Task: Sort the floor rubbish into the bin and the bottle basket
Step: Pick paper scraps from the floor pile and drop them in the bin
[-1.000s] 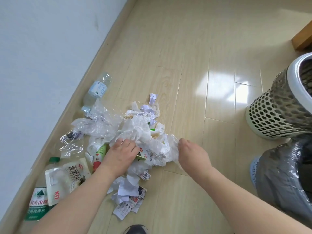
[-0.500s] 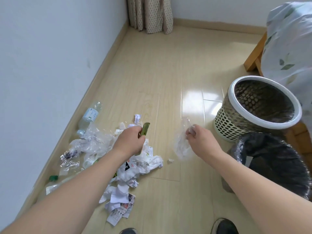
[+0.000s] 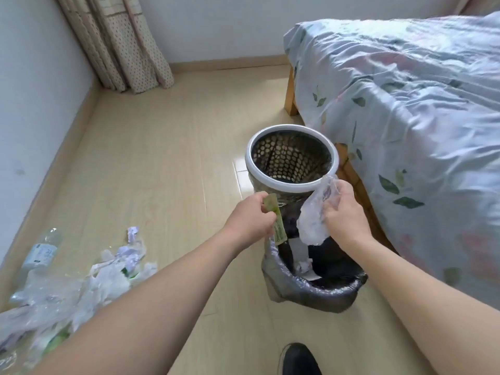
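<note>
I see a pale wood-plank laminate floor (image 3: 162, 163) running back to a corner, where a beige dotted curtain (image 3: 119, 44) hangs against white walls above a light skirting board. A bed with a wooden leg and a pale blue leaf-print cover (image 3: 405, 104) fills the right side.

Near the bed stand two containers. The farther one is a round perforated basket with a white rim (image 3: 292, 185). Just in front of it, nearer to me, is the bin lined with a dark grey plastic bag (image 3: 319, 293), with white paper scraps lying inside.

My left hand (image 3: 249, 223) pinches a flat green and yellow wrapper (image 3: 276, 220), held over the bin's near-left edge. My right hand (image 3: 346, 212) grasps a crumpled clear plastic film (image 3: 313, 220), which hangs above the bin's opening, its top close to the basket's rim.

Along the left wall lies the pile of white paper, tissue and clear plastic rubbish (image 3: 108, 277), with a clear plastic bottle with a pale label (image 3: 40, 253) on its side beside the skirting. A black shoe (image 3: 297, 358) shows at the lower edge.
</note>
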The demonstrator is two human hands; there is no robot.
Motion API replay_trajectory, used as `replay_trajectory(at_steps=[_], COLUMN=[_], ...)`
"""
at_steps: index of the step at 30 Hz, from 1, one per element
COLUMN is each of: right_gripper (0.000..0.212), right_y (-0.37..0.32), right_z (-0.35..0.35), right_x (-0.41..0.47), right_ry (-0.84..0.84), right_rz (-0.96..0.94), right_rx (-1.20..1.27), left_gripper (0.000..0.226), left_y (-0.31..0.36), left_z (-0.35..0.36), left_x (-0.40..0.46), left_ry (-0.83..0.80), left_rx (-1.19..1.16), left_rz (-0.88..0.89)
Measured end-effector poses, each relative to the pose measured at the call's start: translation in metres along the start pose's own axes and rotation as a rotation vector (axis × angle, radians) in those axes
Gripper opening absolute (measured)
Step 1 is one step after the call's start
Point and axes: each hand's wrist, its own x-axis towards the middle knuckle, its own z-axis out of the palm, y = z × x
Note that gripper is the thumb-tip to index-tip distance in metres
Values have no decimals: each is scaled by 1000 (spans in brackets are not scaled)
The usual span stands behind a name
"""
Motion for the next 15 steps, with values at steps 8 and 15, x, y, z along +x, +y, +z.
replay_trajectory(at_steps=[8,15], right_gripper=[27,41], right_y=[116,156], right_z=[35,82], right_x=[20,33], right_ry=[-173,-395], right_rz=[4,259], right_rx=[-204,-323], left_gripper=[17,20], left_y=[-27,-52], left_z=[110,130], left_x=[65,97], left_ry=[-195,-113], left_rx=[229,417], left_rz=[-224,-240])
